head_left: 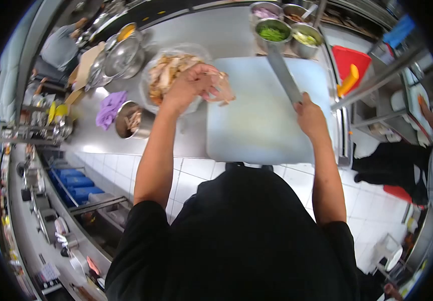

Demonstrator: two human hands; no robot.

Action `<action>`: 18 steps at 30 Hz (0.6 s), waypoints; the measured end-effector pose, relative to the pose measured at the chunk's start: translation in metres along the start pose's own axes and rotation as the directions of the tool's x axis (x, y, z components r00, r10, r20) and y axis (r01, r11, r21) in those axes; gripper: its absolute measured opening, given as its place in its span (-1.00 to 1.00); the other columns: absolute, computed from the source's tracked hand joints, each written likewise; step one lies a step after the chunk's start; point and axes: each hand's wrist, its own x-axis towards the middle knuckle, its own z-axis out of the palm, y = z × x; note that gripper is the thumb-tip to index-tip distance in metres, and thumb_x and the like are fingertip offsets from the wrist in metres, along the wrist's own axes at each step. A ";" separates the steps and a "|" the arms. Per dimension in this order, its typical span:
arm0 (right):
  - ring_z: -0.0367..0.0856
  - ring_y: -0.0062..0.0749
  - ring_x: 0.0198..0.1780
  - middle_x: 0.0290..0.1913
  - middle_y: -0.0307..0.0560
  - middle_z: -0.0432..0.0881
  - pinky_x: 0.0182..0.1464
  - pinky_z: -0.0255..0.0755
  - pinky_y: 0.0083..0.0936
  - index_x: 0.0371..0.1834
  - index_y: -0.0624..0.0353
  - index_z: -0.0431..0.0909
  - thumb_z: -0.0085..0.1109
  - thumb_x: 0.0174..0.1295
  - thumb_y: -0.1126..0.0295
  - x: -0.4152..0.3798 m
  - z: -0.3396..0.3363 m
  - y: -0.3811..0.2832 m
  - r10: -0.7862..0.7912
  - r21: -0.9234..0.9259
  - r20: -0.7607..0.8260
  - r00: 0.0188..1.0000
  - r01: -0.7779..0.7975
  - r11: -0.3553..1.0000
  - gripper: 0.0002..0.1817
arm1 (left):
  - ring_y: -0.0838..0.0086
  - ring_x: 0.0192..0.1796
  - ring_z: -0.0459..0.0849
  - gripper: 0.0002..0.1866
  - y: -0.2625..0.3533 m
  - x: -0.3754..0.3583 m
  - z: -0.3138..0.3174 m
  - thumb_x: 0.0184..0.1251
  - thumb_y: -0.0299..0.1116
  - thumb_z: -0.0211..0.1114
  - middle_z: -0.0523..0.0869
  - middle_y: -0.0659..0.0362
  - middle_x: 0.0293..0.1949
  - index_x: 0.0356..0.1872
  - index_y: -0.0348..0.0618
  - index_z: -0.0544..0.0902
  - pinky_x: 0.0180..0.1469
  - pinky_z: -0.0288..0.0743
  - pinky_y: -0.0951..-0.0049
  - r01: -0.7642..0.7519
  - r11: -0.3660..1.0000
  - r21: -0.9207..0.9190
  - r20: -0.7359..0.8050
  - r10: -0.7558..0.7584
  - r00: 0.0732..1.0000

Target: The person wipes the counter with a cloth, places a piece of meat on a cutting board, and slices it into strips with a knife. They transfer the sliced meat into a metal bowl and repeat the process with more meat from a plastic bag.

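Note:
My left hand (196, 86) is closed on a piece of cooked meat (223, 91), probably chicken, over the left edge of the white cutting board (256, 125). Just behind that hand, a clear bowl (145, 80) holds a heap of browned meat pieces (168, 72). My right hand (309, 116) grips the handle of a broad-bladed knife (284, 75). Its blade points away from me over the board's far right part, the tip close to the metal containers. A steel pot (122, 120) with meat strips inside stands left of my left forearm.
Metal containers with chopped greens (272, 33), pale pieces (305, 39) and purple pieces (265, 12) stand behind the board. A purple cloth (110, 108) and a strainer (121, 59) are at left. Right are a red container (345, 65) and yellow handle (348, 83). Other people are at both sides.

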 end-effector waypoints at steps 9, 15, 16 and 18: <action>0.68 0.40 -0.15 -0.31 0.43 0.69 -0.06 0.49 0.16 0.17 0.33 0.41 0.09 0.49 0.16 -0.053 -0.026 0.009 0.048 0.116 0.071 0.996 -0.056 0.992 -0.57 | 0.15 0.02 0.72 -0.65 -0.101 0.024 0.092 0.31 -0.24 0.41 0.69 0.07 0.14 0.08 -0.08 0.70 0.06 0.59 0.22 -0.221 0.596 0.772 -0.060 0.416 0.907; 0.69 0.37 -0.27 -0.42 0.35 0.68 -0.20 0.52 0.13 0.03 0.27 0.47 0.06 0.51 0.11 -0.064 -0.035 0.010 0.028 0.022 0.044 0.999 -0.029 0.999 -0.62 | 0.13 0.25 0.56 -0.65 -0.104 0.006 0.109 0.28 -0.25 0.42 0.64 0.11 0.15 0.08 -0.04 0.71 0.26 0.45 0.09 -0.473 0.434 0.767 0.125 0.621 0.773; 0.69 0.36 -0.29 -0.43 0.34 0.68 -0.22 0.52 0.12 0.02 0.25 0.47 0.05 0.52 0.10 -0.062 -0.039 0.004 0.008 -0.011 0.052 0.999 -0.007 1.000 -0.62 | 0.14 0.25 0.56 -0.65 -0.105 0.007 0.108 0.27 -0.26 0.42 0.64 0.11 0.14 0.07 -0.04 0.71 0.27 0.44 0.07 -0.473 0.413 0.778 0.139 0.622 0.771; 0.69 0.35 -0.30 -0.44 0.33 0.68 -0.24 0.53 0.12 0.02 0.22 0.48 0.02 0.53 0.09 -0.060 -0.041 -0.008 -0.040 -0.037 0.063 0.997 0.042 0.998 -0.63 | 0.15 0.24 0.56 -0.66 -0.108 0.006 0.108 0.25 -0.28 0.43 0.64 0.10 0.11 0.06 -0.02 0.71 0.28 0.42 0.04 -0.470 0.378 0.797 0.163 0.615 0.772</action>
